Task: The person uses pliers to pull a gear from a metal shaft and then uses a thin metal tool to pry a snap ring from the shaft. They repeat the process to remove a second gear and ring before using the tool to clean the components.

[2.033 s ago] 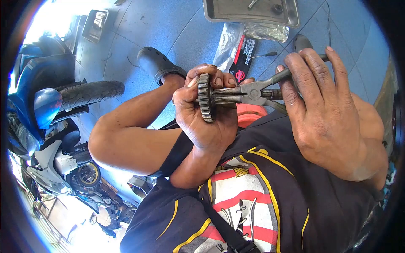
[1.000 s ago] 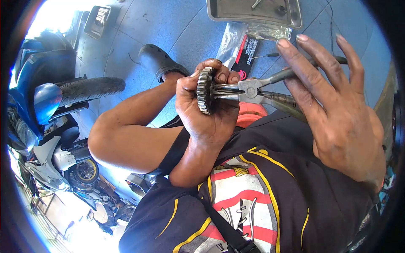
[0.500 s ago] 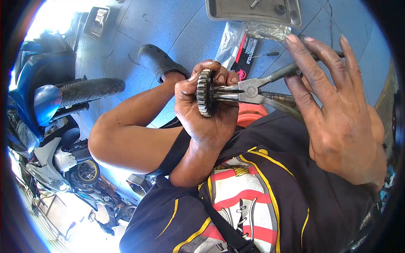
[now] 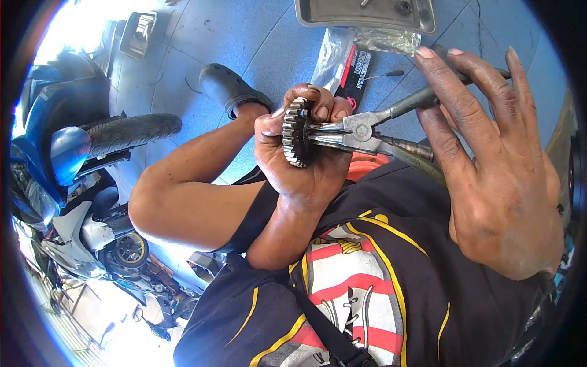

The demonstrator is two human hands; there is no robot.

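A dark toothed gear [image 4: 295,133] stands edge-on at mid frame, gripped by my left hand [image 4: 306,165] with the fingers curled over its top and far side. Metal pliers [image 4: 362,128] reach in from the right, their long jaws against the gear's hub. Around the pliers' dark handles is my right hand [image 4: 489,159], its fingers partly bent over the upper handle and the tips spread. The palm side and thumb of my right hand are mostly hidden.
A metal tray [image 4: 367,19] with small parts lies at the top, beside a plastic bag [image 4: 333,58], a black-red package [image 4: 361,73] and a screwdriver [image 4: 394,73]. A smaller tray [image 4: 138,37] is farther left. Motorcycles with a tyre [image 4: 134,133] stand at left.
The pliers' handles have spread slightly wider, and the fingers of my right hand have shifted a little. The gear has tilted slightly and moved a little left.
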